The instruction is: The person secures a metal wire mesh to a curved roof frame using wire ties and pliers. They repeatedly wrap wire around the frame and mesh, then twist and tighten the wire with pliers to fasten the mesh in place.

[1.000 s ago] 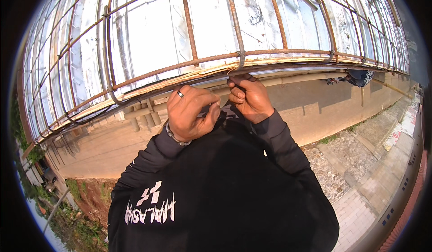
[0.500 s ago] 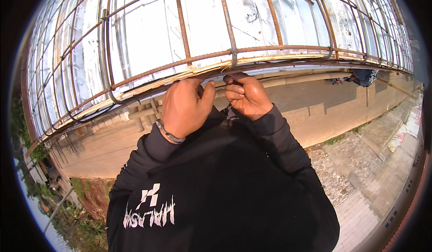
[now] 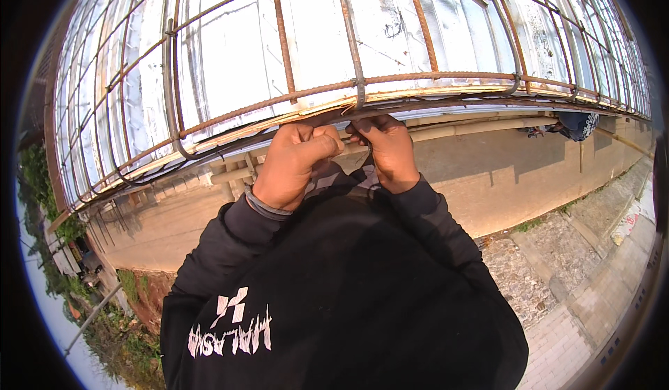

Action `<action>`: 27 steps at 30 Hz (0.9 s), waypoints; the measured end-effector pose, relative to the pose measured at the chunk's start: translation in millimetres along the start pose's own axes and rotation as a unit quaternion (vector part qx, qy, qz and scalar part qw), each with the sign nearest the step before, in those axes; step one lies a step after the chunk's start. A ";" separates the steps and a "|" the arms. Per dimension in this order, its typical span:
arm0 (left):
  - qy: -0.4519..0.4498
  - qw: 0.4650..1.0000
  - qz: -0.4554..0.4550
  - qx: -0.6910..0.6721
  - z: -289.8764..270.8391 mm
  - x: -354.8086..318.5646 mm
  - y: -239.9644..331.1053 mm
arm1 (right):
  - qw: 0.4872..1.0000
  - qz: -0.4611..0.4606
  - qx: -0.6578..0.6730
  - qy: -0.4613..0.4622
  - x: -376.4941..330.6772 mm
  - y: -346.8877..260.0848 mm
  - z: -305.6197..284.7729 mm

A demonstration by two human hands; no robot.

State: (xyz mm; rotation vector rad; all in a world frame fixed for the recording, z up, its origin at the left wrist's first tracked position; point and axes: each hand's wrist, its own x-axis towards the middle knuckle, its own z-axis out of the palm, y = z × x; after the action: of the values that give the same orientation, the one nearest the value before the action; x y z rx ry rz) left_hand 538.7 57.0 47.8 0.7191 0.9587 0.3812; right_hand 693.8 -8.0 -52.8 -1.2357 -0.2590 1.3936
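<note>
Fingers (image 3: 326, 143) of left hand (image 3: 291, 163) and right hand (image 3: 391, 154) curl near rusty rebar (image 3: 404, 78), whether clamped on anything I cannot tell.

Bright daylight casts angular shadows (image 3: 533, 163) on a tan wall (image 3: 481, 205). Pale paving (image 3: 561, 345) lies at lower right; green vegetation (image 3: 136, 348) at lower left.

We look steeply down from the wearer's head through a wide fisheye, close above the black sweatshirt (image 3: 348, 271), with the left hand (image 3: 289, 161) and right hand (image 3: 392, 154) just above mid-view and the steel bars (image 3: 283, 34) bending toward the round rim.
</note>
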 end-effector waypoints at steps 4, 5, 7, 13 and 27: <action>0.031 0.992 0.024 -0.120 4.9 3.1 -7.8 | 0.984 -0.115 -0.137 0.004 -1.5 14.7 -10.2; 0.052 0.989 0.016 -0.139 8.4 4.2 -7.3 | 0.980 -0.109 -0.166 0.005 -0.7 15.5 -11.6; 0.081 0.981 0.003 -0.174 12.2 6.0 -6.7 | 0.969 -0.129 -0.209 0.002 6.0 15.9 -14.9; 0.175 0.975 0.018 -0.132 23.9 15.7 -15.0 | 0.982 -0.163 -0.092 0.010 6.9 24.0 0.1; 0.208 0.761 0.337 0.514 9.4 27.0 -47.1 | 0.965 -0.226 -0.125 0.054 9.5 19.8 -0.5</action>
State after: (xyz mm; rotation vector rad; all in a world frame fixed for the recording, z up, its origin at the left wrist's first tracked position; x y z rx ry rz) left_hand 560.5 35.9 1.9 2.0968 1.3028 0.6603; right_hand 685.1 -5.9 -72.8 -1.3502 -0.6165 0.9147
